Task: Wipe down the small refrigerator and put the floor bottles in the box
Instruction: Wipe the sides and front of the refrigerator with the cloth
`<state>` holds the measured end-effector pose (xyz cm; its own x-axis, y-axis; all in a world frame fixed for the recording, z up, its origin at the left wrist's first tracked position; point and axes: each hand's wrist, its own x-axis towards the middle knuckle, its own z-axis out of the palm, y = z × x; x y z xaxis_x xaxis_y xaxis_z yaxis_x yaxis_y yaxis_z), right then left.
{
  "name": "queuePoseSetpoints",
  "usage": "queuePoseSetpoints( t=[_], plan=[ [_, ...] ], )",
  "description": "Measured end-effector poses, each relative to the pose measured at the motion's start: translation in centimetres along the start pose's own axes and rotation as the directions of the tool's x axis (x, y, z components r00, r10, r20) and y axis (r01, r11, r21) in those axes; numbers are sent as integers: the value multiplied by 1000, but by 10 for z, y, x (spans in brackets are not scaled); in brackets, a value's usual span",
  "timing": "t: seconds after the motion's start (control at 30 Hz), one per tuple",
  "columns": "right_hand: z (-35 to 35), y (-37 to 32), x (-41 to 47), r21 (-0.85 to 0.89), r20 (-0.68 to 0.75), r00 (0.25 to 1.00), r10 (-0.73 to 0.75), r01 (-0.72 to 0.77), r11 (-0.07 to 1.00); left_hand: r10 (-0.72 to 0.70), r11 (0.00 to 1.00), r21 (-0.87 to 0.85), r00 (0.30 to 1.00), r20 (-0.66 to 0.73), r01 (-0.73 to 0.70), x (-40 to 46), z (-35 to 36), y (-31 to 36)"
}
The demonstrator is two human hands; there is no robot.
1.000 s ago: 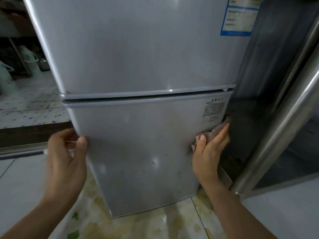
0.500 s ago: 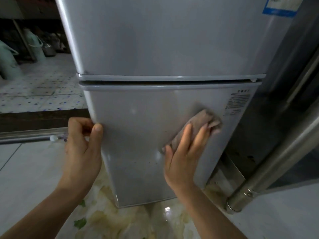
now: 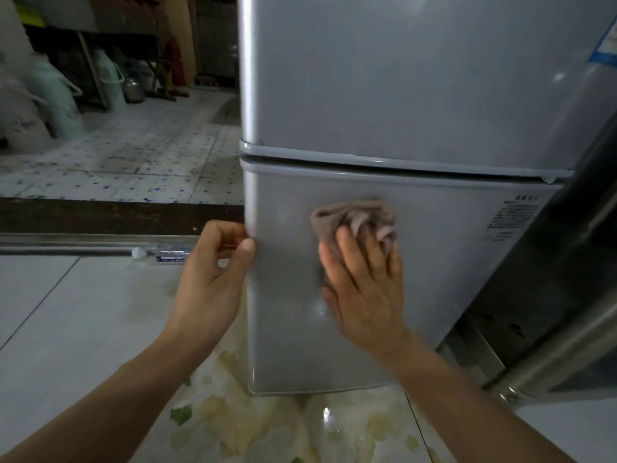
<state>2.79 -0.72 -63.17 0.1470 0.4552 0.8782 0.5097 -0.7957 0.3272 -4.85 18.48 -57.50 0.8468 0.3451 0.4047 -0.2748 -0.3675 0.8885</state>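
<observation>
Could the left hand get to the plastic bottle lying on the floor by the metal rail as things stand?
Probably yes. The left hand grips the refrigerator door's left edge, and the bottle lies just to its left with only bare floor between. It would have to let go of the door first.

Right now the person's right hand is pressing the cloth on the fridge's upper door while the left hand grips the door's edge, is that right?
Not quite: the head view shows the right hand pressing the cloth on the fridge's lower door, below the seam. The left hand does grip that door's edge.
</observation>
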Motion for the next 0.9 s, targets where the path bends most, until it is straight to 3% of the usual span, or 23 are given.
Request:
queuePoseSetpoints(
  t=[0.1,0.23,0.43,0.53,0.6,0.67,0.73,0.8,0.9],
  plan=[
    [3,-9,-29,-64,155,955,-252,264,962,10,1000,22,997,74,-12,-10,-11,-2],
    [-10,4,-10,-63,191,888,-419,437,897,-17,992,124,990,142,-1,-24,-30,-8],
    [-16,-5,84,-34,18,949,-313,314,949,-97,987,139,992,81,86,-34,-42,-21],
    [-9,-22,82,-55,27,959,-281,283,958,-128,983,141,991,46,120,-41,-45,-28],
    [-3,-33,62,-94,121,918,-377,389,917,-172,978,127,985,17,168,-44,-49,-35],
    [-3,-44,45,-95,263,815,-517,555,826,-216,969,121,976,4,214,-48,-53,-39],
    [-6,-47,46,-101,334,755,-564,624,775,-233,966,121,972,10,230,-53,-57,-41],
    [-9,-44,66,-130,286,790,-543,593,795,-223,967,128,975,20,219,-55,-61,-40],
    [-13,-34,112,-164,99,892,-442,452,877,-219,969,122,976,13,216,-52,-64,-41]
  ],
)
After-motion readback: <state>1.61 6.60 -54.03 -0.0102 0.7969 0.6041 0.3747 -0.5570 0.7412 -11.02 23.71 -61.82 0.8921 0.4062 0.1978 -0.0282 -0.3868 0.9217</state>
